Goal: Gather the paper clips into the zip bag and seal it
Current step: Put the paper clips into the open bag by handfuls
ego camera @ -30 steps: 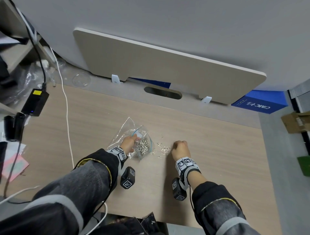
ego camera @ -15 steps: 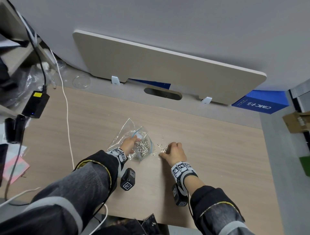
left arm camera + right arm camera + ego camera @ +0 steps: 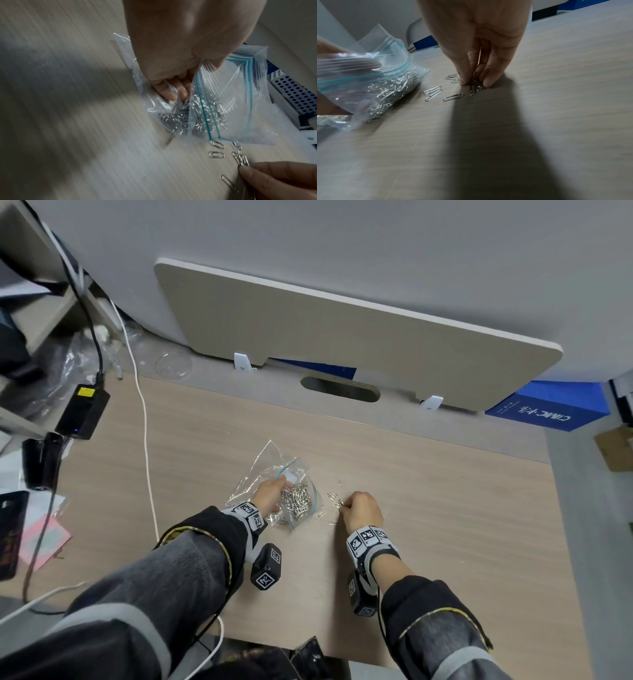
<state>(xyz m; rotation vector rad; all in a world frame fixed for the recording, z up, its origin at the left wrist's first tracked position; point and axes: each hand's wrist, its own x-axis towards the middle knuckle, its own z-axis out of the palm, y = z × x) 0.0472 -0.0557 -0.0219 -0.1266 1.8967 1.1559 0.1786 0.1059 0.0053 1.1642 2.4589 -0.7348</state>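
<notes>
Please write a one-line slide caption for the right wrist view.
Right hand pinches loose paper clips on the desk beside the open zip bag.

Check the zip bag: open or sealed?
Open. The left hand holds the zip bag by its mouth, and its blue zip strips are spread apart above the clips inside.

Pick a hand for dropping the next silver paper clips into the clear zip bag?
Right. The right hand already pinches a cluster of silver paper clips on the wooden desk, beside the clear zip bag. The left hand is busy holding the bag's mouth open.
</notes>
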